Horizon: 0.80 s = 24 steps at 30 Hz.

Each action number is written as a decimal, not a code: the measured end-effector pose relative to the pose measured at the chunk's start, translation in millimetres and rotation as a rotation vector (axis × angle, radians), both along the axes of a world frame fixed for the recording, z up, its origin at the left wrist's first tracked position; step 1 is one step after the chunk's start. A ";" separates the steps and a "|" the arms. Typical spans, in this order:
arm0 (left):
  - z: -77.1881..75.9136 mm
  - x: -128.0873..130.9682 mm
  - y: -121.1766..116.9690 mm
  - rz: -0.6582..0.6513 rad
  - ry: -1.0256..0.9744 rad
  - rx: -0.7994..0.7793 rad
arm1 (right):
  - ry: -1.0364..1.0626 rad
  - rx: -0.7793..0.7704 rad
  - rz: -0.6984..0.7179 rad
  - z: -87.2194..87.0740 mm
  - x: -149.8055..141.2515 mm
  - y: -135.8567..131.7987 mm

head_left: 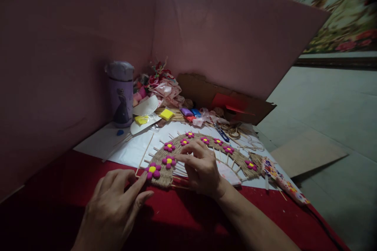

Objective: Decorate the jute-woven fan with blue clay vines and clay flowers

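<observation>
Tan woven twine forms an arched fan (177, 145), reaching from beside the left hand (116, 194) past the right hand (203, 168). Left fingers are parted; whether the bent right ones grip anything, I cannot tell. Magenta, yellow-centred flowers (152, 169) dot it, the biggest at the left forefinger's tip.

Woven fan (176, 142) partly hidden by right hand (203, 168) — fingertip contact seems unclear.

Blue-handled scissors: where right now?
Head view, right of centre: the blue-handled scissors lie between the arched tan woven band and the brown cardboard sheet.
</observation>
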<state>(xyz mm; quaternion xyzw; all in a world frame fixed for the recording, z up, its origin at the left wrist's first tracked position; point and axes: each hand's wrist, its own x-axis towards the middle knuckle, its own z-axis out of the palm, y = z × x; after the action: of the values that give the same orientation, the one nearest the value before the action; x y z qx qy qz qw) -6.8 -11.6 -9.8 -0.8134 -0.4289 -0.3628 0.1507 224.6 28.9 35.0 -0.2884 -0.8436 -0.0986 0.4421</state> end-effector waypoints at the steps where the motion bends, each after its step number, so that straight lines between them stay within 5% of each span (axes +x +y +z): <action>1: 1.0 0.3 -0.5 0.006 0.011 0.014 | -0.001 -0.005 0.001 -0.2 0.0 0.0; 10: 4.9 2.7 0.8 0.059 0.164 0.107 | -0.003 -0.020 -0.001 -2.3 0.7 0.5; 24: -6.7 -1.3 -3.8 0.068 0.118 0.096 | -0.012 -0.002 -0.012 -1.9 0.6 0.6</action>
<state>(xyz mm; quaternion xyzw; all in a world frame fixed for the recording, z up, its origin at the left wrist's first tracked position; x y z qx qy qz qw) -8.1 -15.4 -16.5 -0.8103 -0.4288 -0.3289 0.2267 225.2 29.5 33.1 -0.2934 -0.8446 -0.1024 0.4360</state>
